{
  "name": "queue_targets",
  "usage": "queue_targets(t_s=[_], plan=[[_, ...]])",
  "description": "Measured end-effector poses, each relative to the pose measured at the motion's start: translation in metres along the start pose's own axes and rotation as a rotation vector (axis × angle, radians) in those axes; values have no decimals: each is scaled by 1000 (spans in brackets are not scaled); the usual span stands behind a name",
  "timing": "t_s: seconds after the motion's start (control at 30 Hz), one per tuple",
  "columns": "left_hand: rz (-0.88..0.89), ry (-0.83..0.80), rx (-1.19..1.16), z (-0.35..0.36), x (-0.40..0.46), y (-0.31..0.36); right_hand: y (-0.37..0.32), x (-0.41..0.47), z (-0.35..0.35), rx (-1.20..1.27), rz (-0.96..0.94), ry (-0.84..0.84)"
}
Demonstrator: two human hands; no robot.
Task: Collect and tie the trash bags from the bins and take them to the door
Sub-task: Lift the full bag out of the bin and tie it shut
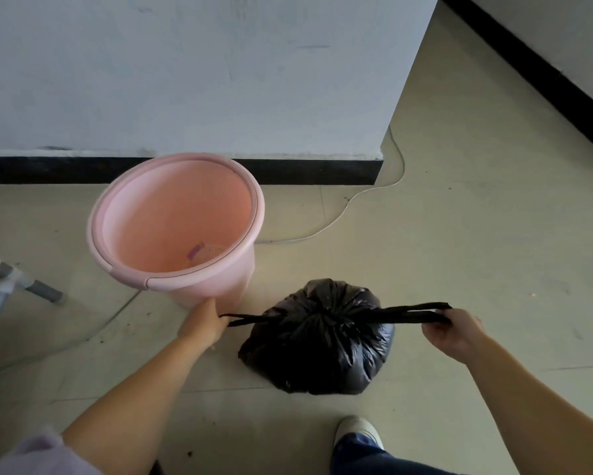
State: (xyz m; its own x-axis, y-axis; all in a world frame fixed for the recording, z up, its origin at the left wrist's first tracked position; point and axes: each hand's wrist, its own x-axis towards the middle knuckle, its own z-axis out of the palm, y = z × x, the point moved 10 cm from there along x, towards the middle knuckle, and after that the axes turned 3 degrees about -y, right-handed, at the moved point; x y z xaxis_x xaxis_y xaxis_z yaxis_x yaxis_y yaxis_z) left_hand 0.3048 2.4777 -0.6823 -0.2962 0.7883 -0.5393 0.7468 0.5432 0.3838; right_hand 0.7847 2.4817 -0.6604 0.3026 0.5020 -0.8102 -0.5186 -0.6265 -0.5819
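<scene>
The floor (459, 234) is pale beige tile, dusty and speckled with small bits of debris, and it meets a scuffed white wall (185, 70) trimmed with a black baseboard (305, 171); the wall ends in a corner beyond the right hand, where a thin white cable (343, 214) snakes across the tiles. Both bare forearms reach forward and down from the bottom of the view, spread wide apart. The left hand (204, 323) is curled into a fist around the end of one black drawstring (243, 317), its knuckles just beside the base of a pink plastic bin (175, 221). The right hand (454, 332) has its fingers curled around the looped end of the other drawstring (415, 311), pinching it between thumb and fingers. The two strings run taut and nearly level between the hands. The black trash bag (317, 341) sits on the floor between the two hands, slightly nearer the right one, its mouth gathered into tight pleats at the top where the strings come out. The pink bin stands beyond the left hand, near the baseboard, with no liner and a small purple scrap at its bottom. Outward from the left hand is a grey metal frame leg (31, 286). Nearer the body than the right hand, a white shoe (356, 431) and a blue trouser leg show.
</scene>
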Motion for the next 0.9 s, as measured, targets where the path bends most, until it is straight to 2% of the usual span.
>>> queue_targets(t_s=[0.1, 0.2, 0.27, 0.33, 0.4, 0.47, 0.53, 0.6, 0.7, 0.8, 0.9], plan=[[-83, -24, -63, 10, -1, -17, 19, 3, -5, 14, 66, -59], [-156, -63, -110, 16, -2, -28, 14, 2, 9, -64, 52, -142], [-121, -40, -136, 5, -2, -17, -6, -6, 34, -112, 8, -221], [81, 40, -45, -15, -7, 19, -28, -24, 64, -180, -49, -310], [398, 140, 45, -30, -33, 73, -42, -48, 99, -175, -92, -440], [726, 170, -16, -34, -75, 130, -45, -76, 136, -224, -139, -579], [865, 131, -138, -35, -103, 173, -34, -104, 172, -440, -210, -724], [854, 114, -194, -40, -115, 205, -8, -129, 199, -744, -258, -859], [801, 52, -87, -36, -110, 229, 24, -157, 214, -1235, -362, -996], [893, -79, 36, -21, -108, 234, 27, -169, 215, -1513, -475, -1025], [956, -315, -4, 2, -108, 230, 23, -164, 209, -1713, -526, -947]])
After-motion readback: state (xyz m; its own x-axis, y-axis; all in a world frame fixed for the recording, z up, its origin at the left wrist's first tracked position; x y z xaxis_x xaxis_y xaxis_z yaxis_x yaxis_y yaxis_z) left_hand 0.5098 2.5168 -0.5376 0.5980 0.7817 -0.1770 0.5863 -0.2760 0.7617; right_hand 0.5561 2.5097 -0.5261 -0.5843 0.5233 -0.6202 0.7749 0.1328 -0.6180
